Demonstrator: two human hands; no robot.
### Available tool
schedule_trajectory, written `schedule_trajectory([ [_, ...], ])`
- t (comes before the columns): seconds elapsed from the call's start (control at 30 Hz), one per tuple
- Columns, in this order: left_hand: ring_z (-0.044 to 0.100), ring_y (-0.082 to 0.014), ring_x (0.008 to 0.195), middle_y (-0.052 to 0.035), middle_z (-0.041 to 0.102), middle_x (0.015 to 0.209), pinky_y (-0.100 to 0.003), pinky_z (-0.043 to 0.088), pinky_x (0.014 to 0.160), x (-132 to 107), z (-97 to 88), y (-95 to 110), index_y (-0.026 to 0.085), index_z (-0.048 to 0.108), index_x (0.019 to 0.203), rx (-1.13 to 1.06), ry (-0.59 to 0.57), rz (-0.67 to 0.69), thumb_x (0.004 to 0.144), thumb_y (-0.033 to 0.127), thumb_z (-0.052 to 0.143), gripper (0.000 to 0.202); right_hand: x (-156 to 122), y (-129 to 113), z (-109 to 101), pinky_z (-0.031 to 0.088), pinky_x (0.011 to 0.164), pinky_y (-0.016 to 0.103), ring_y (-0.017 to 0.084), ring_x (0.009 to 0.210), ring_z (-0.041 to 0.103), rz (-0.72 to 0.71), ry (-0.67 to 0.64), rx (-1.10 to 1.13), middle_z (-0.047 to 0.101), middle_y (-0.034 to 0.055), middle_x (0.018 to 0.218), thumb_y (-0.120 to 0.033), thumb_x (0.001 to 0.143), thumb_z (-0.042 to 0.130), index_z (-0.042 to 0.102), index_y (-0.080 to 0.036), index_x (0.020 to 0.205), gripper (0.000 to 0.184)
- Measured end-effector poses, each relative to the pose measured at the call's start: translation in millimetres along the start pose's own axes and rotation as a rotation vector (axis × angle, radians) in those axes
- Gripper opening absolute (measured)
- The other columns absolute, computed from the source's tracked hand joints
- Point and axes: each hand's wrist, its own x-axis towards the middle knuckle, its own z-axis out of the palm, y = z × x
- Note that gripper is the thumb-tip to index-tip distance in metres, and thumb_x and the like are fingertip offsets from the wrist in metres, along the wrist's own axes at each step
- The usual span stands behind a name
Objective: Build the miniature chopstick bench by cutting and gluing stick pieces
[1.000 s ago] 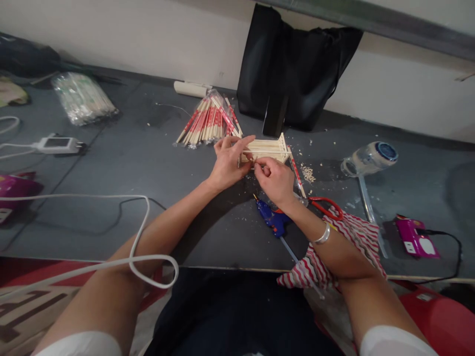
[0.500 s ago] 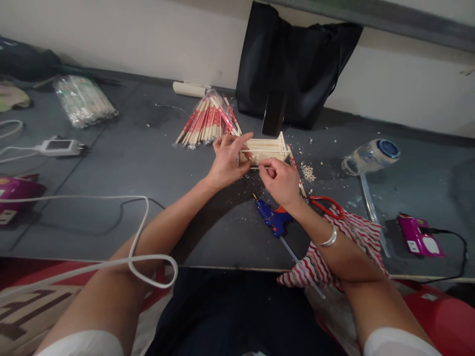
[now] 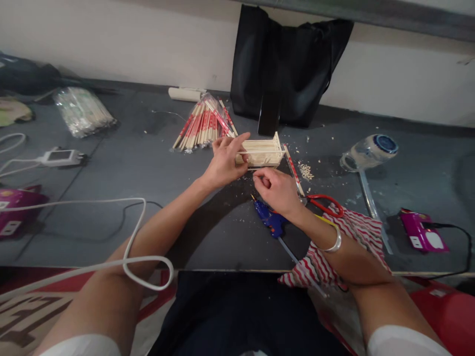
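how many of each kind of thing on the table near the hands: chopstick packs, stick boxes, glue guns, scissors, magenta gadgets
chopstick packs: 2 (red-banded pack, clear-bagged pack)
stick box: 1
glue gun: 1
scissors: 1
magenta gadgets: 2 (left-edge gadget, right-edge gadget)
total: 7

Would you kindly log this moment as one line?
left hand: gripping stick box | right hand: curled beside it | glue gun: lying unheld

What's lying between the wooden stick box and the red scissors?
One red-striped chopstick and wood crumbs, right of the stick box, in the head view.
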Motion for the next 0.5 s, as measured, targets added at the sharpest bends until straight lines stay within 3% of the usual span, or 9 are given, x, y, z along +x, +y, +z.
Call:
schedule_trajectory([
  [0.2,0.059,-0.0315,0.116,-0.0069,0.074,0.107,-0.051,0.033,0.113,2,-3.1,-2,0.021,0.044,0.152,-0.01,-0.024,0.004,0.081,0.022,0.062,0.074,-20,-22,-7,0.035,0.061,0.027,0.014,0.063,0.058,-0.122,-0.141,-0.023,0.066,-0.0011,0.069,-0.024,0.095,0.055,0.072,-0.022,0.09,0.018],
  [0.5,0.061,-0.0307,0.112,-0.0058,0.074,0.104,-0.051,0.035,0.111,3,-4.0,-3,0.023,0.045,0.151,-0.004,-0.033,0.019,0.082,0.021,0.06,0.071,-46,-45,-4,0.037,0.063,0.027,0.014,0.072,0.066,-0.388,-0.224,-0.039,0.073,0.0017,0.078,-0.027,0.103,0.051,0.07,-0.02,0.089,0.025],
])
